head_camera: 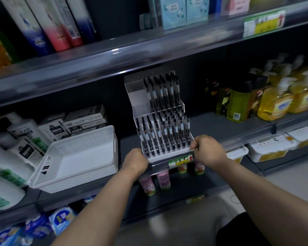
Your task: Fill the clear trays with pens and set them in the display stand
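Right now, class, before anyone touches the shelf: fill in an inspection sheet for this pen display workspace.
Surface: dark shelf, bearing the display stand at its front edge.
Job's things: front tray and upper tray hold black pens upright.
Clutter: white basket left of the stand.
Grippers: left hand and right hand grip the front tray's ends.
Cables: nothing seen.
Surroundings: yellow soap bottles to the right, shampoo bottles above.

One display stand [137, 96] carries two banks of black pens, upper [161, 93] and lower [164, 134], each too crowded to count. Two hands, left hand [135, 161] and right hand [208, 150], grip one clear tray [167, 151]. One stack of white baskets [89, 139]; four small bottles [147, 186] below.
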